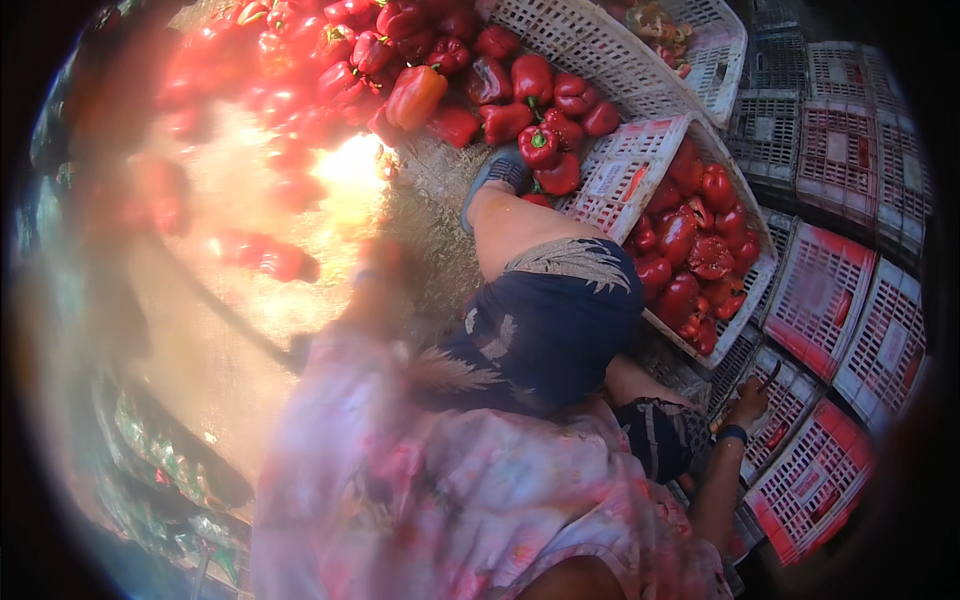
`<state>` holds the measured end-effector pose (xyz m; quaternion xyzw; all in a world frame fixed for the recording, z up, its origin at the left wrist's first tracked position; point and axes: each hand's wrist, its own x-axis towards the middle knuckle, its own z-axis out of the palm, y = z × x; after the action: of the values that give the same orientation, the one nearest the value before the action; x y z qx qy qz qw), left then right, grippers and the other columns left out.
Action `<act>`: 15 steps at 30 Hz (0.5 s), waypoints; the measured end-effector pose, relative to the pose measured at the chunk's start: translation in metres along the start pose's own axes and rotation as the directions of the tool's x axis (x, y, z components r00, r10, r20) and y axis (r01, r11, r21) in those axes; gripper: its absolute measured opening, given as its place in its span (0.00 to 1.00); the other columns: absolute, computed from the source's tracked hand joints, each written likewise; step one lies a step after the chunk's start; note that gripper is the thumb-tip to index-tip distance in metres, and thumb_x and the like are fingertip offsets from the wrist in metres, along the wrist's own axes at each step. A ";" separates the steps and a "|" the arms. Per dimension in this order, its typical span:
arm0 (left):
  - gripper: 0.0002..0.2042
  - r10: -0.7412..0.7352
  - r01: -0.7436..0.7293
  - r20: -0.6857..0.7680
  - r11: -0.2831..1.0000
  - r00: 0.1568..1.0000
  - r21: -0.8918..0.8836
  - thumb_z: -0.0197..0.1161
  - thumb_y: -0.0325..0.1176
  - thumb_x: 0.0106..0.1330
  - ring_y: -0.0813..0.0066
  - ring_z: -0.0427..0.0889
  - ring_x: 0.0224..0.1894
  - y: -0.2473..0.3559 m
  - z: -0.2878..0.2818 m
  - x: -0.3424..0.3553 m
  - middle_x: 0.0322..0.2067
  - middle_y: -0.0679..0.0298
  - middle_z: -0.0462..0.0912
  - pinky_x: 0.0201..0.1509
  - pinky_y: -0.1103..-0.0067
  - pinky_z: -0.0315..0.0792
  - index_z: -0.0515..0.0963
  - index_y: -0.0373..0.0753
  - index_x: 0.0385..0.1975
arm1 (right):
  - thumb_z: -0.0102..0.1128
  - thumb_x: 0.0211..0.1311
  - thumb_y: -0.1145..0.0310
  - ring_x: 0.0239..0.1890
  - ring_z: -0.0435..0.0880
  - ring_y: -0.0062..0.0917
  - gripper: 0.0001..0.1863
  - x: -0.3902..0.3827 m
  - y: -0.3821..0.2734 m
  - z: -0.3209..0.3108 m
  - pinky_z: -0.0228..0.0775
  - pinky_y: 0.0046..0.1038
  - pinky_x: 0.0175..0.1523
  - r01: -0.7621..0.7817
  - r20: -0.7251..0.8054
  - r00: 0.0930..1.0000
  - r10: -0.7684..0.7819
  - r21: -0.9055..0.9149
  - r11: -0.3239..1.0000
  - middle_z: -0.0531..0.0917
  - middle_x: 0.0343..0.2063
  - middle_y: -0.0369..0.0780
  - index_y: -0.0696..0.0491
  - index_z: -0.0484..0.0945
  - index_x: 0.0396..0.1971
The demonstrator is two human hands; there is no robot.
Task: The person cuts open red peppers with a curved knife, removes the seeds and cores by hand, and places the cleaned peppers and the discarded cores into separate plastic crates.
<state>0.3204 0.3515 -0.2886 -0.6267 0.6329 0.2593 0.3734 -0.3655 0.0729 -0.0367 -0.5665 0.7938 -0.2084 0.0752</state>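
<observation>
Fingers (757, 388) of the right hand (747, 403) lie loosely spread, tips resting on the mesh of an empty pink-and-white crate (800, 395) just below the full crate (622, 170). They hold no pepper and grip nothing. One dark thin shape sticks up by the fingertips, can't tell what it is. Dark wristband (732, 433) sits on that wrist. Left hand (385, 262) is motion-blurred, well left of the full crate, over the bare ground near the pepper pile (470, 70); can't tell how far open it is or if it has anything. The pile of loose red bell peppers lies up and left of the full crate, and its nearest peppers touch the crate's top-left corner by the grey shoe (495, 170). The person's bare leg and dark patterned shorts (545, 330) run along the full crate's left side. More empty crates (850, 290) are stacked right of it. Judgement: looks like a between-picks step, w/ the right hand just propped and the left hand over by the pile. Any pick off the pile calls for a wide open grasp round one pepper's body, then a lift rightward over the knee to clear the full crate's rim.
</observation>
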 end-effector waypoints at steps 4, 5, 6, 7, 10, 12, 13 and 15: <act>0.09 -0.113 0.257 -0.300 0.825 0.947 0.503 0.54 0.32 0.56 0.67 0.78 0.30 0.003 -0.002 0.037 0.30 0.57 0.80 0.31 0.69 0.71 0.79 0.41 0.34 | 0.56 0.59 0.57 0.09 0.64 0.19 0.13 -0.023 -0.067 -0.010 0.54 0.22 0.12 -0.248 0.060 0.969 0.241 0.218 0.944 0.71 0.18 0.33 0.51 0.74 0.36; 0.09 -0.192 0.320 -0.406 0.907 0.893 0.275 0.54 0.33 0.58 0.67 0.80 0.31 -0.008 -0.009 0.048 0.31 0.58 0.80 0.32 0.71 0.73 0.79 0.41 0.35 | 0.56 0.59 0.57 0.09 0.64 0.19 0.13 -0.019 -0.066 -0.006 0.54 0.22 0.13 -0.252 0.079 0.968 0.240 0.242 0.937 0.71 0.19 0.32 0.51 0.75 0.38; 0.10 -0.244 0.292 -0.513 0.956 0.823 0.014 0.55 0.32 0.57 0.67 0.80 0.32 -0.022 -0.032 0.047 0.31 0.58 0.80 0.32 0.72 0.73 0.78 0.40 0.37 | 0.55 0.59 0.59 0.10 0.64 0.18 0.14 -0.022 -0.076 0.001 0.54 0.21 0.13 -0.233 0.108 0.971 0.211 0.264 0.936 0.70 0.19 0.32 0.51 0.75 0.41; 0.11 -0.353 0.118 -0.536 0.899 0.767 -0.422 0.56 0.31 0.56 0.68 0.80 0.32 -0.037 -0.055 0.044 0.32 0.58 0.80 0.32 0.72 0.74 0.77 0.39 0.39 | 0.55 0.60 0.60 0.10 0.64 0.17 0.15 -0.028 -0.085 0.011 0.55 0.21 0.14 -0.212 0.136 0.974 0.180 0.286 0.935 0.70 0.19 0.31 0.51 0.75 0.44; 0.17 -0.547 -0.413 -0.393 0.093 0.739 -0.906 0.60 0.29 0.53 0.69 0.80 0.33 -0.070 -0.165 0.002 0.33 0.59 0.80 0.32 0.75 0.75 0.73 0.35 0.45 | 0.53 0.61 0.64 0.12 0.65 0.14 0.19 -0.054 -0.148 0.039 0.56 0.18 0.15 -0.135 0.258 0.965 0.046 0.340 0.931 0.70 0.19 0.31 0.52 0.74 0.51; 0.22 -0.549 -0.582 -0.325 -0.398 0.770 -0.709 0.62 0.27 0.51 0.70 0.80 0.34 -0.070 -0.250 -0.048 0.34 0.59 0.80 0.32 0.76 0.75 0.71 0.33 0.49 | 0.52 0.61 0.67 0.13 0.66 0.13 0.21 -0.064 -0.174 0.059 0.58 0.17 0.17 0.045 0.341 0.919 -0.199 0.412 0.910 0.72 0.20 0.31 0.52 0.73 0.54; 0.25 -0.499 -0.609 -0.386 -0.429 0.776 -0.667 0.63 0.26 0.50 0.71 0.81 0.35 -0.061 -0.289 -0.055 0.34 0.60 0.79 0.32 0.77 0.76 0.70 0.32 0.51 | 0.52 0.61 0.67 0.19 0.70 0.18 0.22 -0.070 -0.184 0.058 0.62 0.20 0.22 0.174 0.346 0.887 -0.307 0.365 0.914 0.74 0.25 0.34 0.51 0.71 0.56; 0.27 -0.417 -0.656 -0.507 -0.439 0.754 -0.614 0.64 0.25 0.49 0.72 0.81 0.35 -0.040 -0.355 -0.082 0.35 0.59 0.79 0.33 0.77 0.76 0.68 0.31 0.53 | 0.53 0.60 0.66 0.30 0.77 0.28 0.23 -0.084 -0.233 0.048 0.69 0.29 0.33 0.218 0.417 0.836 -0.356 0.344 0.913 0.79 0.34 0.40 0.47 0.70 0.57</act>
<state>0.3025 0.1150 -0.0090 -0.5701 0.2586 0.4904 -0.6063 -0.1173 0.0759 0.0067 -0.6968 0.6184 -0.1846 0.3131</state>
